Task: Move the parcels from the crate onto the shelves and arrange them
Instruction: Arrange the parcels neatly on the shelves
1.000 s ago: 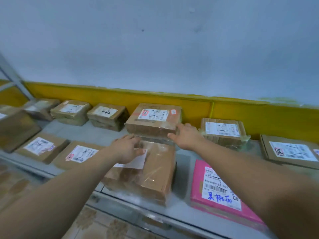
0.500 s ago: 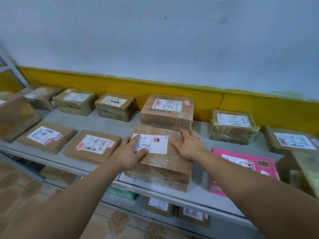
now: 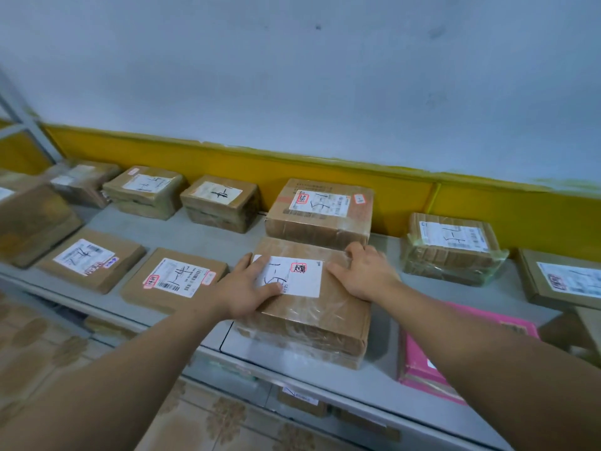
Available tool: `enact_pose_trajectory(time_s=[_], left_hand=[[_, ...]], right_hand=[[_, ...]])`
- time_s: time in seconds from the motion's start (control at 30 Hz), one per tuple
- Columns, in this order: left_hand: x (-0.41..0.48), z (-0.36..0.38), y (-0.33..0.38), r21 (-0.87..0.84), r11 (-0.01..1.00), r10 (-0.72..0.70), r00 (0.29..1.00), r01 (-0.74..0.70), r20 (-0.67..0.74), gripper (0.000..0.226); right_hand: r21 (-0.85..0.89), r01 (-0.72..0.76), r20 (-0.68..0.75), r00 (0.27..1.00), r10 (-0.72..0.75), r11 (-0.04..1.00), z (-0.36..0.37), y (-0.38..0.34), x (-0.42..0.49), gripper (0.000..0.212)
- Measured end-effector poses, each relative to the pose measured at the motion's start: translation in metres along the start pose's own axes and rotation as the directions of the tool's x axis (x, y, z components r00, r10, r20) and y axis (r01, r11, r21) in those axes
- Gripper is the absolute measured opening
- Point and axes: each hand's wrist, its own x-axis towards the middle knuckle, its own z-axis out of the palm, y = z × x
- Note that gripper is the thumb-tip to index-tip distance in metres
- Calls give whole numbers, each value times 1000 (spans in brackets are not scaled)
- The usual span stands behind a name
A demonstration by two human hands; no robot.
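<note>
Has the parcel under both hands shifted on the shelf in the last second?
No, not noticeably. The front parcel stays close in front of the back-row parcel, right edges aligned, as before; only the camera shifted.

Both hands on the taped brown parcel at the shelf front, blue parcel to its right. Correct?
No: the head view shows a pink parcel to its right, not a blue one. The left hand and right hand are on the taped brown parcel at the shelf front.
</note>
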Motion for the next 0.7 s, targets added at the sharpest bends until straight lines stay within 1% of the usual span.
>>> enact_pose_trajectory(time_s=[0.07,0.17,0.23,0.3,0.37,0.43,0.5,0.57,0.63,0.7], left_hand=[[14,-9,3,-4,1000,25,1000,-25,4,73],[42,-25,10,-26,998,48,999,-48,-9,71],[59,-35,13,-72,995,68,997,-70,-34,70],[74,-44,15,-114,987,104,993,-110,-54,64],[90,-51,16,-163,974,150,987,-156,-50,59],[107,-56,18,-200,968,150,988,-153,-27,63],[120,-58,21,-163,982,94,996,-91,9,69],[130,-54,26,-66,996,68,998,-68,8,69],[136,-50,30,34,996,80,996,-79,-41,64],[141,-47,32,76,994,83,993,-77,-80,61]], right_hand=[[-6,8,-31,999,-8,1000,-5,-1,6,65],[-19,0,-122,992,-3,1000,-17,-4,22,69],[-9,-51,-167,985,49,999,-24,-5,33,70],[-3,-99,-191,977,97,995,-27,-4,44,69],[26,-148,-149,977,150,989,-26,-3,55,74],[128,-198,-79,975,209,972,-23,-2,65,80],[242,-247,-36,964,264,938,-19,-3,74,83],[310,-268,-29,956,291,912,-16,-3,82,84],[335,-290,-35,947,319,897,-15,-3,88,82],[330,-325,-18,937,350,886,-13,-3,92,78]])
